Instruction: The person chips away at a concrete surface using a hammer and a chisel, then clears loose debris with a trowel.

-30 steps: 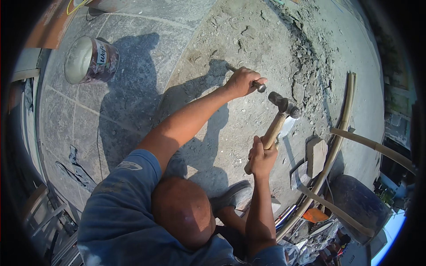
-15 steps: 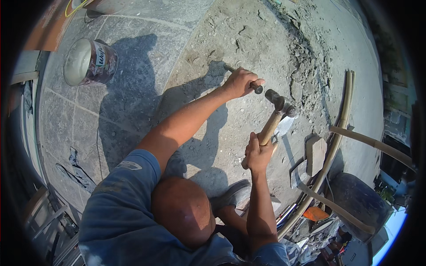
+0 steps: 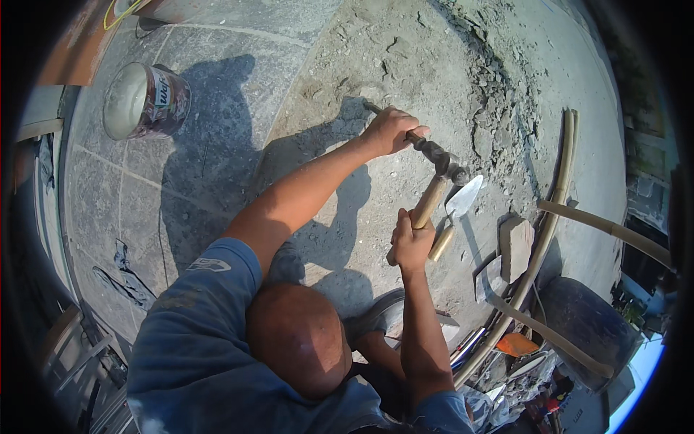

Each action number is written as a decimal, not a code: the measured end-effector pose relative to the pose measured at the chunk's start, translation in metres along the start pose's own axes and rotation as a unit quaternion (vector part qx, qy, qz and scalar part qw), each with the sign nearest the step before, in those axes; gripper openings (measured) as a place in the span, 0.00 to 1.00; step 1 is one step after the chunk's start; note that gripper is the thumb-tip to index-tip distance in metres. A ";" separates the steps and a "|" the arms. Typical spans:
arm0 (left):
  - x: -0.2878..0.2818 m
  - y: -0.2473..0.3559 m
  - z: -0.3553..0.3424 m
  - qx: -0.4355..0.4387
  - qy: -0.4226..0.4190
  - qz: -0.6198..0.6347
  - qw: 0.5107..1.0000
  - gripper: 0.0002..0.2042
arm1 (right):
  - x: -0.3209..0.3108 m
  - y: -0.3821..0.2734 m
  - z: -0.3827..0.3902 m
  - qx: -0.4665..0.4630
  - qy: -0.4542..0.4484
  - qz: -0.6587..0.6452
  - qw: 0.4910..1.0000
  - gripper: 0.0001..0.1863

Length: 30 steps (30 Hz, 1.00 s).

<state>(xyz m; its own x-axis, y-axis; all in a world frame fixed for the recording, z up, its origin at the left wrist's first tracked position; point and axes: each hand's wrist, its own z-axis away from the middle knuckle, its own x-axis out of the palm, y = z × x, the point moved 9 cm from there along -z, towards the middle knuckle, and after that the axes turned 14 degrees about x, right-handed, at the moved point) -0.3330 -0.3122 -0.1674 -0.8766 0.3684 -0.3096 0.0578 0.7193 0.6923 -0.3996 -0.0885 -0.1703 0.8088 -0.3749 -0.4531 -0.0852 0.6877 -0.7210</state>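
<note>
My left hand is closed around a dark metal chisel. The chisel's far end points up and left toward the rough ground, and its struck end sticks out on the right of my fist. In my right hand is a hammer, gripped by its wooden handle. One face of the hammer's dark metal head meets the chisel's struck end, or lies very close to it. A pointed trowel with a wooden handle lies on the ground just right of the hammer.
Broken rubble runs along a crack at the upper right. A paint bucket stands on grey tiles to the left. Right of my right hand are a stone slab, long wooden poles and a dark barrel.
The hammer has swung left and slightly down, bringing its head up to the chisel's end. More of the trowel now shows beside it. My left hand has barely moved.
</note>
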 end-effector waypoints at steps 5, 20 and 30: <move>-0.013 -0.003 0.006 0.013 -0.021 -0.054 0.998 0.19 | -0.098 -0.169 0.047 -0.148 0.071 -0.215 0.963 0.08; -0.006 0.010 0.017 0.050 -0.040 -0.066 0.996 0.18 | -0.021 -0.035 0.031 0.067 -0.001 -0.139 0.988 0.09; 0.009 0.014 0.022 0.064 -0.092 -0.087 0.990 0.17 | 0.015 0.006 0.013 0.043 -0.049 -0.010 0.998 0.10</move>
<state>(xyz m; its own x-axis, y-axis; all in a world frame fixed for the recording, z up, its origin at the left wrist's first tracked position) -0.3294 -0.2862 -0.1743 -0.7775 0.3240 -0.5391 -0.0164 0.8464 0.5324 -0.3807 -0.0819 -0.1744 0.8633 -0.3297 -0.3821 -0.0215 0.7324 -0.6805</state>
